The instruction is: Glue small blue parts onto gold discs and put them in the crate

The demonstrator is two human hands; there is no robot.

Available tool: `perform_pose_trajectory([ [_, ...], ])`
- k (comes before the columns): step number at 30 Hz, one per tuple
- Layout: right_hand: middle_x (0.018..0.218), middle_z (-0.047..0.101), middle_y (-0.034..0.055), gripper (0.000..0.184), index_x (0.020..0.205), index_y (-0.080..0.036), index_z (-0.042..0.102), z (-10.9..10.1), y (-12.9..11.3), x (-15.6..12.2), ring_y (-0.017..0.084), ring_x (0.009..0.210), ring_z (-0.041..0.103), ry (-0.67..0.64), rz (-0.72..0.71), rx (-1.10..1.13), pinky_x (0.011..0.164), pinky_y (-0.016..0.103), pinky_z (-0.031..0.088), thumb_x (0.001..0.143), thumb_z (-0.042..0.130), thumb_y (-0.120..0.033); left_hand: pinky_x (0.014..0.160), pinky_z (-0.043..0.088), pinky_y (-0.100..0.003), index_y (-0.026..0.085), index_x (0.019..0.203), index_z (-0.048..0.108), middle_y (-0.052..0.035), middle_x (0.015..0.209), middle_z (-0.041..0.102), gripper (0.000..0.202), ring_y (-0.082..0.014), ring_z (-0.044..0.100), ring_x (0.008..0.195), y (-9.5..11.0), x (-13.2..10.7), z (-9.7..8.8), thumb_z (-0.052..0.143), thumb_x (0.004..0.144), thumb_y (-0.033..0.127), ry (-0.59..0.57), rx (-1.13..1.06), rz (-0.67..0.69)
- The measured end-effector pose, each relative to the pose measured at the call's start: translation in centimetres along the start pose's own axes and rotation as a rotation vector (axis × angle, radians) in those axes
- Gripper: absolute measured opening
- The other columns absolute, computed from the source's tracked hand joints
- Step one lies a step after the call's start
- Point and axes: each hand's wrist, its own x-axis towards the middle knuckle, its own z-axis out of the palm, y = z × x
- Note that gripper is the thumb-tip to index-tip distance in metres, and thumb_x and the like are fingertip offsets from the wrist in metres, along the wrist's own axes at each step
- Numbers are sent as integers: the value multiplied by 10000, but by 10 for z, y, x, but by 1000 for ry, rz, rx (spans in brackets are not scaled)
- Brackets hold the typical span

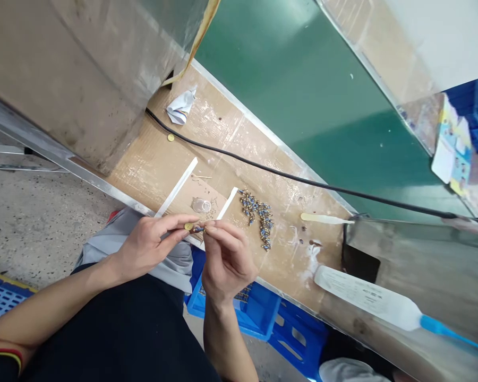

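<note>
My left hand [151,241] pinches a small round yellow disc [188,226] between thumb and fingers. Facing it, my right hand [229,257] grips a tiny blue and brass-coloured part [198,229] with its fingertips. The two pieces meet or nearly meet; I cannot tell whether they touch. Just beyond my fingers, a small clear dish [202,205] stands on the brown board [227,143] among scattered tiny bits. To the right lies a pile of similar blue and brass-coloured parts [263,220].
A black cable [263,168] crosses the board. A crumpled white cloth [180,107] and another yellow disc [171,137] lie at the back left. A white bottle with a blue nozzle [368,297] lies at right. Below the edge is a blue crate [258,313].
</note>
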Motion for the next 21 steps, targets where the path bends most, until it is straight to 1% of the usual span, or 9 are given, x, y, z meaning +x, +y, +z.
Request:
perform_pose_trajectory([
  [2,1159,834,17,371,1229,-330,849,1,2,-2,192,1049,825,-9,14,31,907,372,709,1017,784,-33,1081,665,-204,221,1469,798,-29,1387,871,336,-173,864,1222,1,-1,0,698,1150,197,1,34,42],
  [5,1166,833,15,397,1238,-334,850,1,3,-3,184,1057,821,-23,28,60,906,362,708,1013,780,-15,1104,648,-186,209,1481,788,-33,1411,862,342,-165,850,1261,2,-1,0,691,1154,181,-4,56,64],
  [8,1165,833,16,390,1235,-333,851,0,4,-3,186,1057,821,-34,29,51,902,367,711,1015,782,-19,1104,643,-176,205,1492,778,-37,1410,862,351,-159,850,1259,2,-2,0,685,1155,171,-7,60,65],
  [18,1162,836,23,358,1229,-327,857,0,4,-4,192,1051,828,-38,26,20,884,366,726,1022,785,-45,1105,653,-203,212,1471,785,-49,1403,863,343,-172,853,1250,5,-3,1,677,1151,149,-1,82,103],
  [21,1168,837,26,375,1238,-326,855,-1,3,-3,193,1049,829,-42,13,14,881,363,726,1017,784,-32,1097,657,-206,223,1472,788,-57,1405,862,344,-173,855,1245,5,-3,1,675,1155,156,-3,86,107],
])
